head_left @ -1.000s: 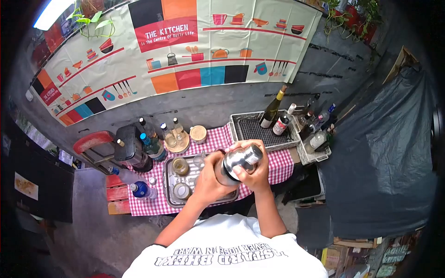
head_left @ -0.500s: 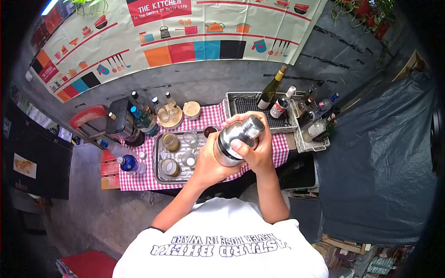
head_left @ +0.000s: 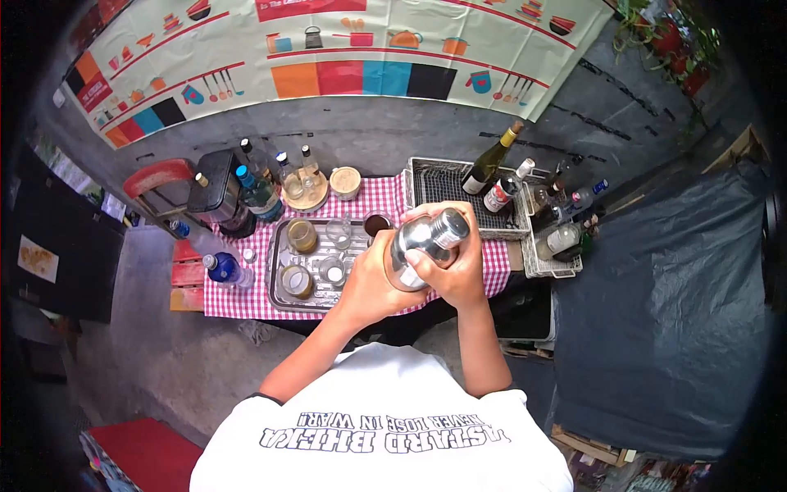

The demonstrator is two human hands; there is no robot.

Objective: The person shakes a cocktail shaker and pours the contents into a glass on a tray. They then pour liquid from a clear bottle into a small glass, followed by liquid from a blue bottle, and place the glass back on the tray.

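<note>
A silver cocktail shaker is held up in front of my chest, tilted with its capped top toward the upper right. My left hand wraps round its lower body. Around the upper part and cap curl the fingers of my right hand, its thumb pressed on the metal. Just beyond my left hand is a metal tray on the table, bearing several glasses, among them a glass of cloudy yellowish liquid. A dark-filled cup stands at the tray's right end, partly hidden by my hands.
A red-checked cloth covers the table. At its left stand a blue bottle, a teal-capped bottle and a black machine. Wire baskets with several bottles stand right. A dark plastic sheet hangs further right.
The view has shifted slightly. Both hands stay round the shaker, which has tipped a little, its cap appearing slightly lower and further right.
</note>
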